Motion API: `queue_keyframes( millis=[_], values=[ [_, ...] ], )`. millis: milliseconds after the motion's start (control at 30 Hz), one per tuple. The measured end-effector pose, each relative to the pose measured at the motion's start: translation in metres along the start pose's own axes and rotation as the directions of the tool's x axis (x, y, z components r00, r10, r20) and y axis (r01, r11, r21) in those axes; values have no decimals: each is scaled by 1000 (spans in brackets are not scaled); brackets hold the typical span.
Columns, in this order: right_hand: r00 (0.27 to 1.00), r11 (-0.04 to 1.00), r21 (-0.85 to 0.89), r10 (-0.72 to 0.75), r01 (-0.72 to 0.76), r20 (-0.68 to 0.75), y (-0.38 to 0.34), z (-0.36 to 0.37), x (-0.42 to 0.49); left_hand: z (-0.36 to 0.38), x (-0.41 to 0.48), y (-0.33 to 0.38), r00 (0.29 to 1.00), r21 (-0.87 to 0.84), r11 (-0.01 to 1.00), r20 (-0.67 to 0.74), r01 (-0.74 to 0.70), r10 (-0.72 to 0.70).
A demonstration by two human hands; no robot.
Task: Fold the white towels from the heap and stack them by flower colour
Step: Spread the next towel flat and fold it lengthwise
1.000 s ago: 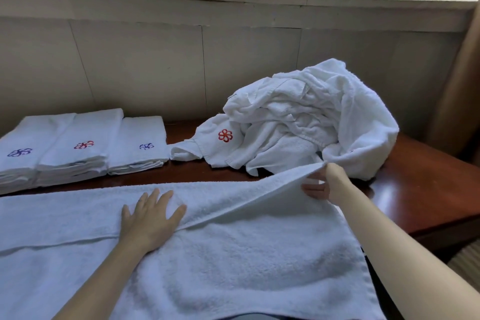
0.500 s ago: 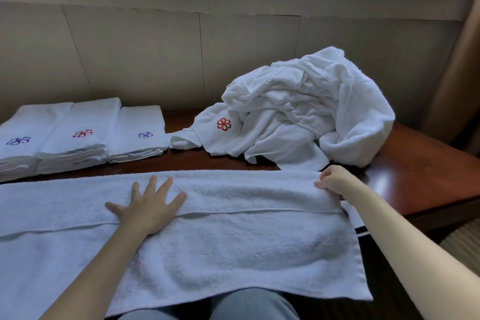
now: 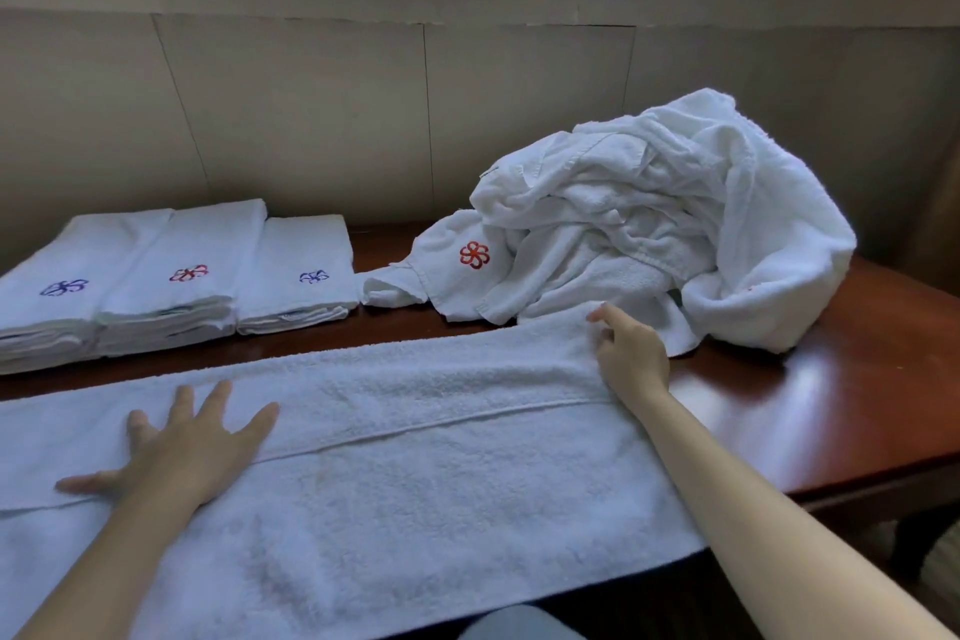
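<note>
Both hands (image 3: 192, 442) (image 3: 631, 353) flatten towel (image 3: 415, 473) lying lengthwise left-to-right.

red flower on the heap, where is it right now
In the head view the red flower sits on the left edge of the heap, right of the three folded stacks, behind the spread towel.

1. Left hand (image 3: 189, 447) and forearm bare, no sleeve, ring or watch showing
2. Right hand (image 3: 631, 353) likewise bare to the frame's edge
3. Grey-blue trouser knee (image 3: 511, 624) at bottom
</note>
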State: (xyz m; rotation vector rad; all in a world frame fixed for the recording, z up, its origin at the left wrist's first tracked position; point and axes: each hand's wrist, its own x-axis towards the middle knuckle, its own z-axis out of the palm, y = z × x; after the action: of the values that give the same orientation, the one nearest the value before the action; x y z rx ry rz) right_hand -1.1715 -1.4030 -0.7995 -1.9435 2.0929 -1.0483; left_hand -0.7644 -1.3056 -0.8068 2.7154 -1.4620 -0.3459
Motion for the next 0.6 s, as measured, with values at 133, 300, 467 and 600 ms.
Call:
queue_keyframes(
  millis=[133, 300, 467, 600],
  values=[
    [997, 983, -180, -9, 24, 80, -6, 8, 8, -6, 5, -10, 998, 5, 998, 21, 63, -64],
    [1000, 831, -556, -3, -12, -26, -40, 6, -6, -15, 2, 29, 991, 60, 990, -19, -128, 130],
    [795, 851, -194, -341, 487, 501, -98, 43, -44, 8, -27, 102, 817, 23, 818, 71, -575, 572],
    [751, 897, -224, -159, 380, 641, -82, 47, -48, 24, -28, 89, 755, 65, 752, 65, -656, 653]
  ],
)
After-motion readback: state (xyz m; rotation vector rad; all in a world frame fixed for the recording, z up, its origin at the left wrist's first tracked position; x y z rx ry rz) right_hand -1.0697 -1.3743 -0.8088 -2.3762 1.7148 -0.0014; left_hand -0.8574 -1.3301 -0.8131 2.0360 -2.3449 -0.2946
